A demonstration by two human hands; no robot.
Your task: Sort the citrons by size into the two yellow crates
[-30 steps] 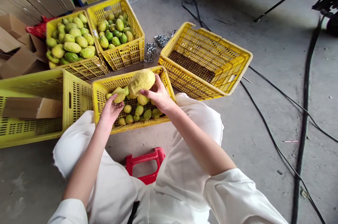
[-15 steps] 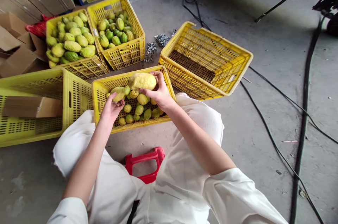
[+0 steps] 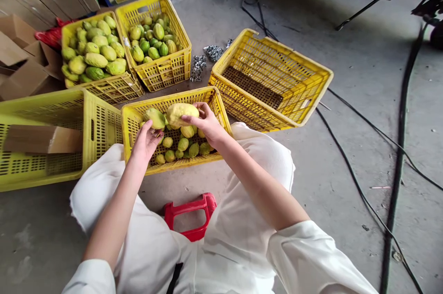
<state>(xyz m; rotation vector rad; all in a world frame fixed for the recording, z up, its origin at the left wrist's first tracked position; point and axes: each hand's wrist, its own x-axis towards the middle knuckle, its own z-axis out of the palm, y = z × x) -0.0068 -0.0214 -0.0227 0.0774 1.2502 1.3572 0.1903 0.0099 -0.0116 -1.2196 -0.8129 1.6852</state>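
Observation:
Over the yellow crate [image 3: 128, 148] between my knees, each hand holds a citron. My right hand [image 3: 207, 124] grips a large, bumpy yellow citron [image 3: 181, 114] by its right end, thumb below and fingers over the top. A smaller greenish-yellow citron [image 3: 155, 118] is held in the fingers of my left hand [image 3: 145, 141]. The two fruits are side by side, nearly touching. Beneath them, several small yellow-green fruits [image 3: 183, 144] lie on the crate's perforated floor; my hands hide part of them.
Two crates of fruit, one left [image 3: 114, 90] and one right [image 3: 162, 75], stand behind. A tilted yellow crate [image 3: 304, 77] is at right; a lime-yellow crate [image 3: 100, 123] with a cardboard box [image 3: 41, 139] lies left. A red stool [image 3: 190, 218] sits below me. Black cables [image 3: 398, 169] cross the floor.
The large citron in my right hand has moved slightly left and down. The smaller one in my left hand has turned and risen a little, closer to it.

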